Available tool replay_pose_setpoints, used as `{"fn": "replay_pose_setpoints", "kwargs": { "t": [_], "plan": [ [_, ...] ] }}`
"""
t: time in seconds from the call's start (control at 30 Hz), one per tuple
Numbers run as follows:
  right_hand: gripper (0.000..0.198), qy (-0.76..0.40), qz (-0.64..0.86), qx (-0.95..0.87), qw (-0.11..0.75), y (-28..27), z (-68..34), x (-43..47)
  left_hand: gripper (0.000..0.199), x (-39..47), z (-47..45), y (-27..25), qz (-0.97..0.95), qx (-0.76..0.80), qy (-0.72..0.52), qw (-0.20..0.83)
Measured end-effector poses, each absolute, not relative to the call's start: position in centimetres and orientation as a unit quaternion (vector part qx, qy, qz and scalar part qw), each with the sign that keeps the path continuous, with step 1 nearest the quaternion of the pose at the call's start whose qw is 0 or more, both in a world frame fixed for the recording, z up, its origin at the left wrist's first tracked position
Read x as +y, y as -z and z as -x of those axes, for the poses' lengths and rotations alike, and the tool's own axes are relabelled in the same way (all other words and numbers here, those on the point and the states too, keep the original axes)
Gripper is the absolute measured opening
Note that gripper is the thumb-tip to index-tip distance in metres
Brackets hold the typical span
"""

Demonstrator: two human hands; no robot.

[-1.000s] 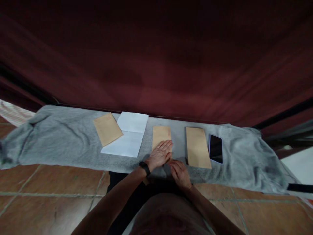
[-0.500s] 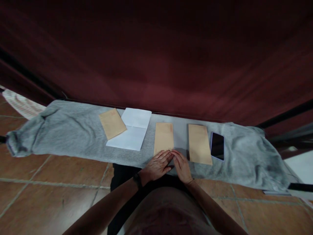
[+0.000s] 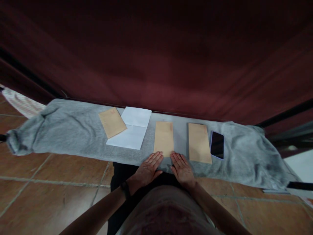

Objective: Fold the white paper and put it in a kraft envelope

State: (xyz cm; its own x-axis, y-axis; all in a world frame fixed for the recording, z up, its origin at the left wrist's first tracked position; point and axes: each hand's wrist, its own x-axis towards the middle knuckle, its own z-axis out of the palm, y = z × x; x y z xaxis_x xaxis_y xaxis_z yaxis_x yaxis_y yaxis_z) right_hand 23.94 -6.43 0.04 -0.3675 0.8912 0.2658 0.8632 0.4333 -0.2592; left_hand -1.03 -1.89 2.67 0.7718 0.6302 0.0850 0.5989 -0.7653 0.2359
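A brown paper envelope lies flat in front of me on the grey cloth, its long side pointing away. My left hand rests flat, fingers stretched, its fingertips at the envelope's near left corner. At the near right corner lie the outstretched fingertips of my right hand, palm down. Neither hand grips anything. To the right sits a thicker-looking brown envelope or stack of envelopes. On the left, another brown envelope lies slanted, partly over a creased white sheet of paper.
A phone with a purple edge lies right of the envelopes. Grey cloth covers the narrow surface. Behind it hangs a dark red curtain. Dark bars run at both sides, and tiled floor shows below.
My hands, together at the envelope's near edge before, have parted to its two near corners. The left moved left, the right slightly right. The envelopes, paper and phone stayed put.
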Motion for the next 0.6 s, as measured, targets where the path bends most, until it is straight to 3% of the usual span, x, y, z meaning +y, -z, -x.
{"fn": "replay_pose_setpoints", "kwargs": {
  "t": [0.2,0.4,0.6],
  "plan": [
    [0.046,-0.052,0.552,-0.808,0.199,-1.2,-23.4,-5.7,0.068,-2.4,1.6,-1.9,-0.925,0.359,-0.087,0.087],
    [0.051,-0.060,0.520,-0.832,0.182,-0.5,-19.7,-1.5,0.072,-2.6,1.5,-0.8,-0.921,0.362,-0.114,0.083],
    [0.057,-0.042,0.587,-0.791,0.170,0.6,-19.5,5.3,0.073,-2.6,1.3,-1.0,-0.918,0.376,-0.095,0.078]
  ]
}}
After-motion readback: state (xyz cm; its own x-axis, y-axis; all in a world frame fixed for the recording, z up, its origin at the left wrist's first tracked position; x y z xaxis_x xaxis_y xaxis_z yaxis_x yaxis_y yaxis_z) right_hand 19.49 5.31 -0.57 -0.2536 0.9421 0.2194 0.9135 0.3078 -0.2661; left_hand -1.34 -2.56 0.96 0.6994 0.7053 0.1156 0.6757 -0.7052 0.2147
